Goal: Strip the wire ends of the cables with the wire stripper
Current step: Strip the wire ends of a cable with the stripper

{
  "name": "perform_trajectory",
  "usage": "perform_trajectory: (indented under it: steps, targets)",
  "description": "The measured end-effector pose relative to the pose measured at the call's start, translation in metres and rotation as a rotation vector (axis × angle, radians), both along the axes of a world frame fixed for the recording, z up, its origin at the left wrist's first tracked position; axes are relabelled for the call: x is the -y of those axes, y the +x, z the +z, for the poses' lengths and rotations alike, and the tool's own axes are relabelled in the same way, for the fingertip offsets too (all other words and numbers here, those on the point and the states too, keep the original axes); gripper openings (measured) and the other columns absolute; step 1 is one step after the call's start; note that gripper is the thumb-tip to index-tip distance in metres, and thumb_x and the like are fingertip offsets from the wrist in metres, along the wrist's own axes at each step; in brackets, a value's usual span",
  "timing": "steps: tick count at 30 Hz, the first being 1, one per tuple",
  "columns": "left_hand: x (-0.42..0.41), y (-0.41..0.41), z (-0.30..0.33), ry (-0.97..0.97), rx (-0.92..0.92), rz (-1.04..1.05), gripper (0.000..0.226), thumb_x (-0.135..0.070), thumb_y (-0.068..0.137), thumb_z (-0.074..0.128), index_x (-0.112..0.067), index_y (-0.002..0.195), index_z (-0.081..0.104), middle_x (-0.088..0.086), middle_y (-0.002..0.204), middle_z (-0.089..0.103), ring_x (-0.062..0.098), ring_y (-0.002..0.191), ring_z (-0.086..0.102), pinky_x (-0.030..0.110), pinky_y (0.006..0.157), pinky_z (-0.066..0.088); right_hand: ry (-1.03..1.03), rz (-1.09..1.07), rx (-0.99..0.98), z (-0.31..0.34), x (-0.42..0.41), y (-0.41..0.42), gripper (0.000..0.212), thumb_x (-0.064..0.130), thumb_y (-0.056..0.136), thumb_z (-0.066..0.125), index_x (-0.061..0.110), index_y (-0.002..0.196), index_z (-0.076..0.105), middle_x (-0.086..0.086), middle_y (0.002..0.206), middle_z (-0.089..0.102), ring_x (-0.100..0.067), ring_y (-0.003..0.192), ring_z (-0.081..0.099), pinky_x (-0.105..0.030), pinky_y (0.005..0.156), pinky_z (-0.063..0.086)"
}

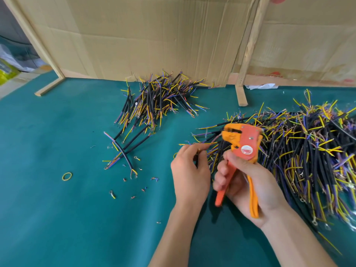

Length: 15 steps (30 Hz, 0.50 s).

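My right hand grips the handles of an orange and red wire stripper, jaws pointing up and left. My left hand pinches a short black cable just left of the jaws; its thin yellow and purple wire ends fan out leftward above my fingers. Whether a wire sits inside the jaws is too small to tell. A large heap of black cables with yellow, blue and brown ends lies to the right, under and behind the stripper.
A second cable pile lies at the back centre against a cardboard wall. A few loose cables, insulation scraps and a yellow rubber band dot the green table cover. A wooden post stands at back right.
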<state>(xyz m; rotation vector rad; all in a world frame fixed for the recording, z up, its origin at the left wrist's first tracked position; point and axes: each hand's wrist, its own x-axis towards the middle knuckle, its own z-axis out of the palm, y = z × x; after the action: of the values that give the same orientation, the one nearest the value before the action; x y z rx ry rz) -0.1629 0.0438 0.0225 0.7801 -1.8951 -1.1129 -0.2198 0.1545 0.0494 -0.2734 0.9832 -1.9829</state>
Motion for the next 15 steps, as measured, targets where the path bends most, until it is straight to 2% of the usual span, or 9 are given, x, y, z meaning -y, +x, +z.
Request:
perform_trajectory:
  steps: [2,4,6,7,9,10,12,13,15]
  targets:
    - [-0.005,-0.001,0.010,0.211,0.008,-0.246,0.035,0.002,0.094,0.049,-0.021,0.109,0.071,-0.005,0.080,0.070,0.010,0.061,0.061,0.027,0.066,0.052,-0.078,-0.008,0.051,0.000,-0.004,-0.007,0.015,0.014,0.080,0.067,0.007,0.092,0.065,-0.012,0.073,0.055,-0.024,0.058,0.055,-0.034,0.055,0.054]
    - [-0.008,0.000,0.022,0.335,-0.019,-0.499,0.058,0.009,0.091,0.039,-0.033,0.123,0.062,-0.013,0.089,0.068,0.004,0.057,0.059,0.021,0.058,0.051,-0.150,0.046,0.075,-0.001,-0.013,-0.015,0.017,0.012,0.081,0.068,0.007,0.098,0.068,-0.013,0.081,0.060,-0.025,0.065,0.060,-0.036,0.062,0.056]
    - [-0.001,0.005,0.031,0.330,-0.022,-0.634,0.079,0.011,0.086,0.040,-0.053,0.132,0.048,-0.019,0.121,0.059,-0.011,0.076,0.063,0.013,0.065,0.052,-0.206,0.127,0.060,-0.002,-0.019,-0.018,0.029,0.017,0.078,0.080,0.008,0.103,0.068,-0.015,0.091,0.065,-0.027,0.072,0.063,-0.039,0.069,0.057]
    - [0.004,0.009,0.037,0.281,-0.010,-0.659,0.083,0.009,0.083,0.043,-0.057,0.133,0.044,-0.017,0.129,0.055,-0.016,0.089,0.062,0.011,0.072,0.052,-0.208,0.144,0.043,-0.002,-0.019,-0.017,0.038,0.019,0.072,0.086,0.008,0.104,0.069,-0.017,0.095,0.067,-0.028,0.074,0.064,-0.040,0.072,0.057]
    - [0.020,0.019,0.045,0.077,0.060,-0.547,0.075,0.003,0.077,0.048,-0.048,0.132,0.052,-0.012,0.131,0.060,-0.010,0.112,0.059,0.019,0.092,0.051,-0.183,0.139,0.026,-0.002,-0.017,-0.014,0.049,0.020,0.062,0.093,0.007,0.104,0.071,-0.022,0.101,0.069,-0.031,0.075,0.066,-0.043,0.073,0.058]
    - [0.033,0.026,0.046,-0.035,0.117,-0.401,0.064,0.001,0.077,0.052,-0.039,0.125,0.061,-0.011,0.124,0.065,-0.004,0.112,0.060,0.024,0.097,0.050,-0.172,0.145,0.035,-0.002,-0.014,-0.012,0.051,0.019,0.060,0.094,0.006,0.104,0.072,-0.025,0.104,0.069,-0.033,0.076,0.066,-0.045,0.074,0.059]
    - [0.068,0.045,0.042,-0.215,0.280,-0.042,0.039,-0.001,0.076,0.059,-0.025,0.105,0.071,-0.006,0.105,0.070,0.011,0.101,0.065,0.028,0.093,0.048,-0.154,0.193,0.083,-0.002,-0.009,-0.006,0.055,0.018,0.059,0.095,0.002,0.106,0.072,-0.031,0.112,0.067,-0.037,0.078,0.067,-0.048,0.075,0.059]
    - [0.089,0.056,0.038,-0.236,0.394,0.098,0.032,-0.002,0.076,0.062,-0.021,0.100,0.070,0.001,0.101,0.070,0.020,0.098,0.064,0.030,0.089,0.047,-0.149,0.233,0.104,-0.003,-0.007,-0.002,0.057,0.017,0.061,0.094,0.000,0.109,0.071,-0.034,0.117,0.065,-0.039,0.080,0.067,-0.050,0.076,0.059]
    - [0.122,0.074,0.028,-0.217,0.643,0.247,0.029,-0.011,0.079,0.064,-0.020,0.107,0.068,0.013,0.103,0.065,0.035,0.099,0.059,0.037,0.088,0.046,-0.127,0.320,0.100,-0.004,-0.003,0.004,0.061,0.014,0.066,0.091,-0.003,0.118,0.066,-0.039,0.125,0.061,-0.043,0.084,0.067,-0.052,0.080,0.058]
